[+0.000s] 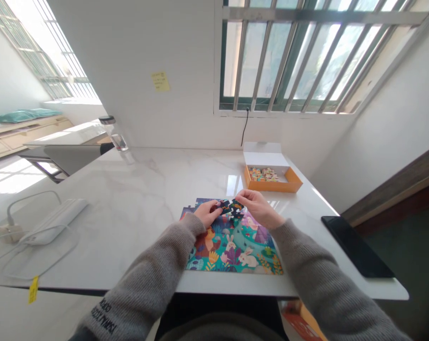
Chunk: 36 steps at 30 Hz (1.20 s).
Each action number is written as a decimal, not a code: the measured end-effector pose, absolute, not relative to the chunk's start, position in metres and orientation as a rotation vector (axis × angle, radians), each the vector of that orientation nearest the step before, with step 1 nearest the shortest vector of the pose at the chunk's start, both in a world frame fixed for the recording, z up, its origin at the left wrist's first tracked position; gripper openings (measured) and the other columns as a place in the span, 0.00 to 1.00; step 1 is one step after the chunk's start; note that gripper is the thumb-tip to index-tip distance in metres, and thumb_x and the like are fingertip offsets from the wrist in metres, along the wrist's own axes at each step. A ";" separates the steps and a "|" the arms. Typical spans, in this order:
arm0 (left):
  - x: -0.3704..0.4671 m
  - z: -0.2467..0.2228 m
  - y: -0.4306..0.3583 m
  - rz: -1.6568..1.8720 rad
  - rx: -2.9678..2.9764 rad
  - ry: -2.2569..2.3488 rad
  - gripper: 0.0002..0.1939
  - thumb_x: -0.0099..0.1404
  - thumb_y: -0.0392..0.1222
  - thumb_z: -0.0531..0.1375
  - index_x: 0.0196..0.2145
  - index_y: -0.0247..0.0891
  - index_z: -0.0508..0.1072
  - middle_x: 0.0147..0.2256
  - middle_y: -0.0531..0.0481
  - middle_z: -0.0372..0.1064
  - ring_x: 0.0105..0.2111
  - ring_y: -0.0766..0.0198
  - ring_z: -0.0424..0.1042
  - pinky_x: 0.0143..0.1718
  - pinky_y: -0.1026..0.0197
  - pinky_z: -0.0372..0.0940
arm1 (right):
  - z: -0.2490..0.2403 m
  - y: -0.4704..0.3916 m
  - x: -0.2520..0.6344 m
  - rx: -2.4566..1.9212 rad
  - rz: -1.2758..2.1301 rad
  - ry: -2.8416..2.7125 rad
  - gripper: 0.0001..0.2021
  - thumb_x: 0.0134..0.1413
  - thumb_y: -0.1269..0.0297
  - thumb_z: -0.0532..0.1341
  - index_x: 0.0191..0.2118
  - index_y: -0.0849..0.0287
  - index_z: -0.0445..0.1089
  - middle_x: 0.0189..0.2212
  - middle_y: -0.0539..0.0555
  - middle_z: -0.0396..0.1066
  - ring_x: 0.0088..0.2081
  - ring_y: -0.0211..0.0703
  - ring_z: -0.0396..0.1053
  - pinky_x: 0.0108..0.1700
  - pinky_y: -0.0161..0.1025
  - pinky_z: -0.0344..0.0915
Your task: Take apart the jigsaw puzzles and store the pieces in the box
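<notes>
A colourful jigsaw puzzle (pixel 232 244) with rabbits and plants lies on the table near its front edge, partly put together. Over its upper part, my left hand (pixel 207 213) is closed on a dark puzzle piece (pixel 224 206). My right hand (pixel 259 208) pinches another dark jigsaw piece (pixel 237 206) with orange marks, close beside the first. Whether the two pieces touch each other I cannot tell. Both forearms, in grey knitted sleeves, hide the left and right sides of the puzzle in part.
An orange box (pixel 274 184) with its white lid raised holds several puzzle pieces behind my right hand. A black tablet-like slab (pixel 356 246) lies at the right edge. On the left are a white power strip (pixel 58 222) with cables and a clear bottle (pixel 115 135) at the back.
</notes>
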<state>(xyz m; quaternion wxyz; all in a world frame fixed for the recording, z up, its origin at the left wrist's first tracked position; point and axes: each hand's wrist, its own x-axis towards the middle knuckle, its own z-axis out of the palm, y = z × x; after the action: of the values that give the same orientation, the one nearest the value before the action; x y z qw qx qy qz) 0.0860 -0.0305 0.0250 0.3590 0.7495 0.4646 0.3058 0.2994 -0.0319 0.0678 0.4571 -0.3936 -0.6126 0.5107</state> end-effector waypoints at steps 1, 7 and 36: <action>0.086 0.025 -0.030 0.794 1.922 1.193 0.08 0.65 0.43 0.55 0.33 0.36 0.68 0.25 0.54 0.65 0.26 0.65 0.65 0.30 0.63 0.60 | 0.067 -0.033 0.297 -0.989 1.236 -1.515 0.19 0.48 0.48 0.67 0.28 0.61 0.68 0.22 0.47 0.66 0.26 0.34 0.60 0.31 0.34 0.58; 0.082 0.019 -0.025 0.787 1.942 1.176 0.08 0.64 0.43 0.56 0.34 0.35 0.70 0.23 0.54 0.66 0.24 0.65 0.65 0.27 0.64 0.58 | 0.050 -0.029 0.285 -1.090 1.026 -1.602 0.18 0.51 0.47 0.64 0.30 0.60 0.69 0.23 0.49 0.67 0.26 0.37 0.62 0.30 0.35 0.59; 0.078 0.025 -0.029 0.698 2.208 1.305 0.06 0.63 0.40 0.56 0.37 0.38 0.71 0.24 0.55 0.65 0.24 0.65 0.63 0.29 0.64 0.57 | 0.073 -0.035 0.307 -1.078 0.678 -2.295 0.12 0.57 0.62 0.61 0.46 0.57 0.70 0.32 0.51 0.72 0.32 0.40 0.67 0.37 0.36 0.62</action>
<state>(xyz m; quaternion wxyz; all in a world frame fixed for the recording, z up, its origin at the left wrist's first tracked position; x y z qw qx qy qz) 0.0779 -0.0293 0.0249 0.2392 0.8066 0.4768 0.2549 0.3071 -0.0350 0.0725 0.2556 -0.3972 -0.8453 0.2496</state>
